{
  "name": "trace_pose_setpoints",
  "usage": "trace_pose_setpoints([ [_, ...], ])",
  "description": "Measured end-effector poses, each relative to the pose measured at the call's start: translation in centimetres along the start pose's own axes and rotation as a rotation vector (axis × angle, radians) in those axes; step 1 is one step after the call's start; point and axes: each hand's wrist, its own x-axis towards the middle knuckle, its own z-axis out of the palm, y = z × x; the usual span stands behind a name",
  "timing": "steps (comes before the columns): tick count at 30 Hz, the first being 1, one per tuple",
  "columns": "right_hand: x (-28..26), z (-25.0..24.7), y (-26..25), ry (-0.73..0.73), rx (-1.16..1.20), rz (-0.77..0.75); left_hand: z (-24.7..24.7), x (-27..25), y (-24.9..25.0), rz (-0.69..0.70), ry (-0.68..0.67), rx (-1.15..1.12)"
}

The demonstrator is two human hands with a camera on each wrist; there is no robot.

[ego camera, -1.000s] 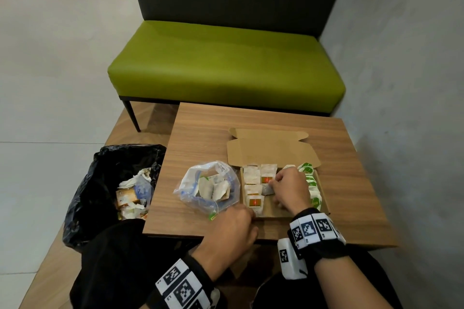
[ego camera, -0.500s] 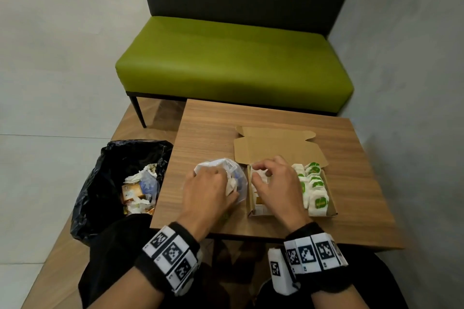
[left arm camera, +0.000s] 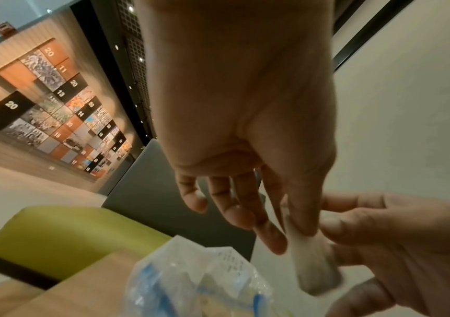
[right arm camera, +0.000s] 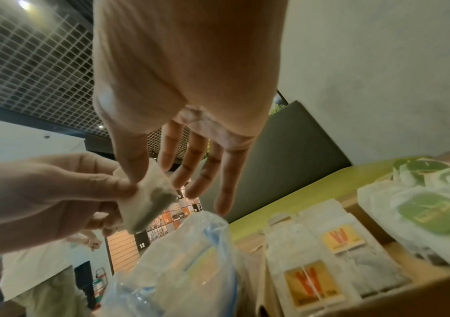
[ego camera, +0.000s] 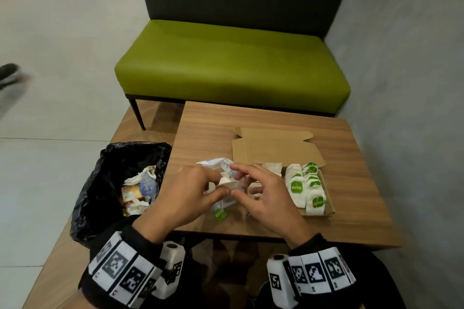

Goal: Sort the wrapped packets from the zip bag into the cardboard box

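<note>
The clear zip bag point(ego camera: 216, 165) lies on the table left of the open cardboard box point(ego camera: 329, 209). My left hand point(ego camera: 218, 187) pinches a white wrapped packet point(ego camera: 229, 182) between thumb and forefinger just above the bag. Its green tag point(ego camera: 220, 214) dangles below on a string. My right hand point(ego camera: 240, 181) is against the packet from the right, fingers straight and spread, thumb touching it. In the right wrist view the packet point(right arm camera: 147, 198) sits under my thumb. The box holds rows of green-tagged packets point(ego camera: 296, 187) on the right and orange-tagged packets point(right arm camera: 340, 236) on the left.
The box lid point(ego camera: 273, 149) lies flat behind the box. A bin with a black liner point(ego camera: 110, 183) full of wrappers stands left of the small wooden table point(ego camera: 251, 123). A green bench point(ego camera: 231, 63) is behind it, and a grey wall on the right. A passer-by's shoe point(ego camera: 8, 73) is far left.
My right hand left the box and came left. My left hand went from the table edge into the bag and lifted a packet out. Both hands now meet above the bag.
</note>
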Motion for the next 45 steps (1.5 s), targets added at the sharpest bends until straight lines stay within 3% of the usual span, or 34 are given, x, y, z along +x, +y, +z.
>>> trace_pose_setpoints([
  [3, -0.5, -0.3, 0.0, 0.053, 0.102, 0.012, -0.1, 0.1, 0.8, 0.046, 0.026, -0.057],
  [9, -2.2, -1.4, 1.2, 0.193, 0.246, 0.085, 2.0, 0.2, 3.0, 0.124, 0.235, -0.188],
  [13, -3.5, -2.9, 1.3, 0.195, 0.207, 0.051, 3.8, 0.9, 3.5, 0.13, 0.153, -0.305],
  [19, -4.2, -6.7, 3.7, 0.211, -0.159, -0.043, 6.7, 2.2, 5.7, 0.127, 0.1, -0.231],
  [24, -4.0, -10.5, 6.3, 0.343, -0.333, 0.231, 9.6, 2.7, 5.9, 0.024, -0.064, -0.017],
  [27, -3.5, -11.3, 7.3, 0.262, -0.396, 0.359, 10.7, 2.3, 5.8, 0.041, -0.147, 0.108],
  [32, -3.3, -11.2, 8.2, -0.022, -0.259, 0.507, 11.5, 2.0, 5.1, 0.076, -0.168, 0.165],
  [34, -3.0, -10.8, 8.5, -0.14, -0.307, 0.547, 11.7, 2.0, 5.0, 0.086, -0.164, 0.168],
  [41, -2.1, -8.9, 10.7, -0.009, -0.638, 0.493, 11.9, 2.1, 4.6, 0.101, -0.151, 0.157],
  [45, -1.8, -8.6, 10.3, -0.095, -0.777, 0.451, 12.0, 2.1, 4.5, 0.096, -0.144, 0.144],
])
